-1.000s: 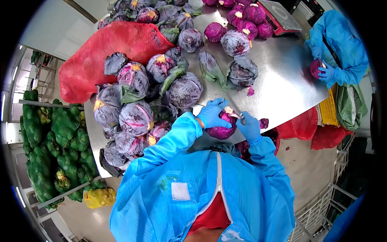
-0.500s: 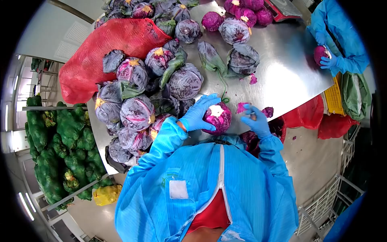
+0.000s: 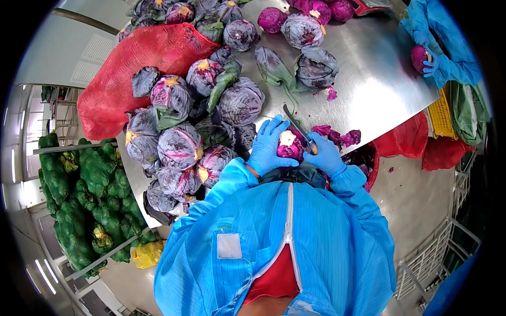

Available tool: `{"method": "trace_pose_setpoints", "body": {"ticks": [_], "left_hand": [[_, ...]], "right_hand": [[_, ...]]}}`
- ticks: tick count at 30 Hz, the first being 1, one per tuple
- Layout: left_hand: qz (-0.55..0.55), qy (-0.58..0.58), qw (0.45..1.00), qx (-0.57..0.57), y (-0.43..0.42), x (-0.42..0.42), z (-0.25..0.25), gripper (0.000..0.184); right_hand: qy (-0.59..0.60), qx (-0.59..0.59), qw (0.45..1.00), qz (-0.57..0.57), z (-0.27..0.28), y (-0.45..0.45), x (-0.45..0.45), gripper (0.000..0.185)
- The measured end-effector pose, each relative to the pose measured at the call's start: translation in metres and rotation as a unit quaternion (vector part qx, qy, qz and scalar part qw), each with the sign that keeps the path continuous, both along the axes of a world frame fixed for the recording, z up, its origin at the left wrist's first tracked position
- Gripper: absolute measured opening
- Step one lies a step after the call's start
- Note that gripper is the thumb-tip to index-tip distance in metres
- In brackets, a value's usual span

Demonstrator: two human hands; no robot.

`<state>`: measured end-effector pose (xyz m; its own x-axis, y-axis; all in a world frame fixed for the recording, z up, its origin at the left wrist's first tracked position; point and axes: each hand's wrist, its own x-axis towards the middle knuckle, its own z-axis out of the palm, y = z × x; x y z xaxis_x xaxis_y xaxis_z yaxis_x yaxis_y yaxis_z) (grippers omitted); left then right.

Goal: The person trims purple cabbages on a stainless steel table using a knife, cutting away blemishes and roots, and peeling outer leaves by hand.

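Observation:
My left hand [image 3: 267,147], in a blue glove, is wrapped round the left side of a trimmed red cabbage [image 3: 291,147] at the table's near edge. The cabbage's pale cut stem faces up. My right hand [image 3: 326,155], gloved too, grips a knife [image 3: 296,124] by its light wooden handle. The dark curved blade points away from me, along the cabbage's right side. Whether the blade touches the cabbage I cannot tell. Loose purple leaf pieces [image 3: 337,136] lie just beyond my right hand.
Untrimmed red cabbages [image 3: 179,146] are heaped on the left of the steel table [image 3: 363,68] beside a red mesh sack [image 3: 142,68]. Trimmed ones [image 3: 272,20] lie at the back. A red container of scraps [image 3: 373,171] stands right. A co-worker's gloved hand [image 3: 433,63] holds another cabbage.
My right hand has moved left to the cabbage, and the knife blade now shows. My left hand has shifted round the cabbage, which has turned. More leaf pieces lie on the right.

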<state>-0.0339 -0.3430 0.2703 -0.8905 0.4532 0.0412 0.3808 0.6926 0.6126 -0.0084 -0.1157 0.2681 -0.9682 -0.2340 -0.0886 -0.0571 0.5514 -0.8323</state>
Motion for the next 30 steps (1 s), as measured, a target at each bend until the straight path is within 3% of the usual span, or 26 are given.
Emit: {"method": "trace_pose_setpoints", "body": {"ticks": [2,5,8,11,18,23,26,30], "left_hand": [[0.023,0.007,0.999,0.022,-0.003,0.0,-0.011,0.119],[0.037,-0.002,0.996,0.077,-0.005,-0.002,-0.014,0.117],[0.046,-0.017,0.995,0.083,-0.003,-0.004,-0.011,0.115],[0.032,-0.027,0.995,0.085,-0.004,-0.005,-0.007,0.113],[0.013,-0.018,0.993,0.117,-0.007,-0.003,-0.012,0.111],[0.019,0.007,0.996,0.09,-0.008,0.0,-0.012,0.111],[-0.002,-0.014,0.992,0.129,-0.016,-0.002,-0.016,0.112],[0.012,-0.004,0.991,0.135,-0.011,-0.005,-0.02,0.113]], "right_hand": [[-0.02,0.064,0.997,-0.047,0.001,-0.009,0.004,0.029],[0.075,0.067,0.992,-0.078,-0.01,-0.019,0.008,0.017],[0.084,0.038,0.991,-0.097,-0.009,-0.017,0.005,0.014],[0.099,0.087,0.988,-0.075,-0.006,-0.019,0.008,0.015],[0.061,0.071,0.995,-0.02,-0.003,-0.018,0.008,0.018],[-0.005,-0.013,0.998,-0.066,-0.01,-0.012,0.004,0.021],[-0.031,-0.067,0.996,-0.044,-0.008,-0.012,0.005,0.023],[-0.033,-0.045,0.997,-0.051,-0.006,-0.016,0.003,0.024]]}}
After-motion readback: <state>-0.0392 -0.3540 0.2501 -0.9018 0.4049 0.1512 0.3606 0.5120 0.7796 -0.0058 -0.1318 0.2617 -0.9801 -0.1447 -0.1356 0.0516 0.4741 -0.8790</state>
